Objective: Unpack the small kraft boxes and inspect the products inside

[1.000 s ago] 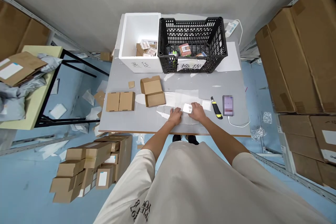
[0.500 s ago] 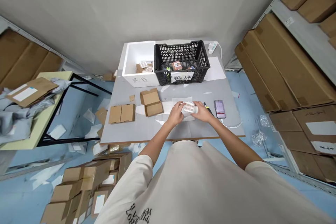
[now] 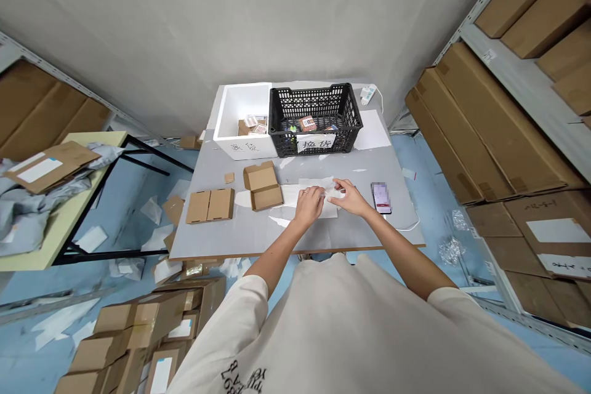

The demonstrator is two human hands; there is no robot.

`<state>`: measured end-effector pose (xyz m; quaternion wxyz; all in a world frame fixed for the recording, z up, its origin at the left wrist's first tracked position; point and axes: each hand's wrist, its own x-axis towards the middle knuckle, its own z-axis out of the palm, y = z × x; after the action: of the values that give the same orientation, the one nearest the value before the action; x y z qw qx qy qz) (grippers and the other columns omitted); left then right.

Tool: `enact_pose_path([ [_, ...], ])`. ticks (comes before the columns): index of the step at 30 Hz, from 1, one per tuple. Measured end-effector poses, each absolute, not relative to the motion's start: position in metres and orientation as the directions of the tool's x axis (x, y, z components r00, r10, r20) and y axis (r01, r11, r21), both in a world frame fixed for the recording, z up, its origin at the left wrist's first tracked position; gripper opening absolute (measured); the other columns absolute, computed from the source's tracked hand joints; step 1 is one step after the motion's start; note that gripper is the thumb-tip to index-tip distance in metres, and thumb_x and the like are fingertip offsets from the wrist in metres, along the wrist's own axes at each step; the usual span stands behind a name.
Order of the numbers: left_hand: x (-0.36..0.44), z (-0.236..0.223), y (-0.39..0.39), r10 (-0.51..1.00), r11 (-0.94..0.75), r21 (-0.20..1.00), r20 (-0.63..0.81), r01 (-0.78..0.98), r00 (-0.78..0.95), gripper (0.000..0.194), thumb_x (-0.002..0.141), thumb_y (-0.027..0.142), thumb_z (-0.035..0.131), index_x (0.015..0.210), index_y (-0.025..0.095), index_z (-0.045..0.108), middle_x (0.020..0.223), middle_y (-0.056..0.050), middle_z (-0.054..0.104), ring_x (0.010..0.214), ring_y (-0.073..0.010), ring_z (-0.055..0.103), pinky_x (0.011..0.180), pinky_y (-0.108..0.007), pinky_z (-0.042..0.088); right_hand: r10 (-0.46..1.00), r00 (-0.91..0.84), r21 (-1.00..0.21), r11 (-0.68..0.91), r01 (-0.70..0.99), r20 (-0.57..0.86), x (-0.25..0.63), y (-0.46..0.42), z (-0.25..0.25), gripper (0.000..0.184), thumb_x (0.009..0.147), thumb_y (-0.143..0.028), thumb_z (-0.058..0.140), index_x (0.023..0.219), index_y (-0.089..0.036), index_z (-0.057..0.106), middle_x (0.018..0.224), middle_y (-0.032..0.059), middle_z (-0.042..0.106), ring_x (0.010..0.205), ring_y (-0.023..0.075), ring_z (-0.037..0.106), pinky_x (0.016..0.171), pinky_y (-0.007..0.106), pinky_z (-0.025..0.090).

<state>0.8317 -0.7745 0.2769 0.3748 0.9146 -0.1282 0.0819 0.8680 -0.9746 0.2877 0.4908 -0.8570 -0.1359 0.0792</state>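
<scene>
My left hand [image 3: 309,204] and my right hand [image 3: 349,199] meet above the front middle of the table. Between their fingers is a small clear plastic case [image 3: 329,193], mostly covered by the fingers. Both hands are closed on it. A thin white sheet [image 3: 330,212] lies flat beneath them. Left of my left hand stands an open cardboard box [image 3: 266,198], its lid folded back. To the right of my right hand lies a phone [image 3: 381,197] with a lit screen.
A white foam box [image 3: 252,146] and a black plastic crate [image 3: 315,151], both holding small packages, stand at the table's back. Two closed cardboard boxes [image 3: 210,205] and a small cardboard piece [image 3: 229,178] lie left. Stacked cartons [image 3: 498,135] fill the right shelf.
The case, near the table at first, was raised between both hands with its pinkish contents showing. My left fingers now cover most of it. The view has tilted up.
</scene>
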Motion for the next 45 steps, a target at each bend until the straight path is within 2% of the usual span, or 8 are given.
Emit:
enact_pose_path([
  [3, 0.839, 0.269, -0.78, 0.153, -0.323, 0.946, 0.018, 0.033, 0.988, 0.023, 0.088, 0.028, 0.063, 0.109, 0.021, 0.058, 0.102, -0.007, 0.068, 0.091, -0.0191, 0.064, 0.083, -0.034, 0.048, 0.232, 0.972, -0.915, -0.399, 0.057, -0.04, 0.871, -0.975, 0.284, 0.067, 0.078, -0.046, 0.073, 0.138, -0.023, 0.053, 0.126, 0.0109, 0.059, 0.109, 0.0226, 0.06, 0.096, 0.04, 0.051],
  [8, 0.847, 0.261, -0.788, 0.16, 0.184, 0.962, -0.233, 0.203, 0.959, 0.039, 0.073, 0.033, 0.077, 0.101, 0.02, 0.054, 0.093, -0.003, 0.069, 0.079, -0.0136, 0.065, 0.077, -0.029, 0.05, 0.182, 0.969, -0.97, -0.207, -0.129, -0.168, 0.874, -0.971, 0.281, 0.048, 0.081, -0.05, 0.069, 0.118, -0.022, 0.066, 0.118, 0.0091, 0.069, 0.104, 0.0211, 0.064, 0.094, 0.038, 0.051],
  [16, 0.832, 0.272, -0.79, 0.178, -0.288, 0.956, -0.012, 0.064, 0.984, 0.053, 0.082, 0.034, 0.069, 0.129, 0.022, 0.047, 0.129, -0.014, 0.058, 0.109, -0.0245, 0.062, 0.089, -0.04, 0.051, 0.119, 0.939, -0.947, -0.03, -0.32, -0.321, 0.872, -0.962, 0.29, 0.04, 0.071, -0.047, 0.079, 0.097, -0.019, 0.071, 0.089, 0.0045, 0.074, 0.078, 0.0161, 0.067, 0.075, 0.03, 0.055],
  [19, 0.823, 0.285, -0.788, -0.035, -0.674, 0.71, 0.243, -0.202, 0.969, 0.05, 0.085, 0.037, 0.068, 0.13, 0.024, 0.05, 0.14, -0.014, 0.05, 0.129, -0.0316, 0.049, 0.102, -0.048, 0.042, 0.083, 0.927, -0.93, -0.011, -0.366, -0.366, 0.871, -0.96, 0.291, 0.037, 0.069, -0.044, 0.081, 0.093, -0.018, 0.071, 0.083, 0.0036, 0.073, 0.072, 0.0141, 0.067, 0.069, 0.027, 0.055],
  [25, 0.815, 0.294, -0.788, -0.256, -0.856, 0.396, 0.232, -0.332, 0.938, 0.033, 0.091, 0.023, 0.057, 0.123, 0.023, 0.058, 0.124, -0.012, 0.061, 0.117, -0.0297, 0.055, 0.098, -0.045, 0.042, 0.097, 0.914, -0.918, -0.011, -0.395, -0.394, 0.869, -0.955, 0.292, 0.041, 0.07, -0.045, 0.081, 0.097, -0.017, 0.07, 0.071, 0.0022, 0.07, 0.065, 0.0139, 0.066, 0.062, 0.024, 0.053],
  [32, 0.832, 0.28, -0.799, 0.245, -0.327, 0.935, -0.059, 0.139, 0.968, 0.024, 0.089, 0.041, 0.062, 0.101, 0.021, 0.066, 0.097, -0.007, 0.069, 0.089, -0.0205, 0.065, 0.082, -0.035, 0.051, 0.137, 0.944, -0.953, -0.008, -0.303, -0.301, 0.87, -0.973, 0.292, 0.041, 0.079, -0.053, 0.068, 0.103, -0.02, 0.07, 0.089, 0.005, 0.073, 0.078, 0.0163, 0.068, 0.074, 0.03, 0.055],
  [37, 0.84, 0.277, -0.811, 0.229, 0.25, 0.904, -0.403, 0.347, 0.886, 0.038, 0.072, 0.049, 0.078, 0.091, 0.019, 0.065, 0.088, -0.004, 0.069, 0.083, -0.0163, 0.066, 0.08, -0.033, 0.054, 0.115, 0.952, -0.956, -0.104, -0.274, -0.285, 0.871, -0.987, 0.286, 0.039, 0.072, -0.046, 0.072, 0.102, -0.02, 0.069, 0.089, 0.0039, 0.072, 0.084, 0.0183, 0.067, 0.08, 0.033, 0.053],
  [45, 0.836, 0.277, -0.829, 0.226, 0.06, 0.949, -0.315, 0.31, 0.922, 0.043, 0.076, 0.049, 0.075, 0.106, 0.019, 0.065, 0.098, -0.008, 0.069, 0.093, -0.021, 0.066, 0.085, -0.039, 0.054, 0.151, 0.941, -0.953, -0.049, -0.298, -0.302, 0.875, -0.994, 0.283, 0.043, 0.07, -0.044, 0.073, 0.103, -0.019, 0.065, 0.077, 0.0012, 0.07, 0.075, 0.0171, 0.065, 0.074, 0.031, 0.051],
])
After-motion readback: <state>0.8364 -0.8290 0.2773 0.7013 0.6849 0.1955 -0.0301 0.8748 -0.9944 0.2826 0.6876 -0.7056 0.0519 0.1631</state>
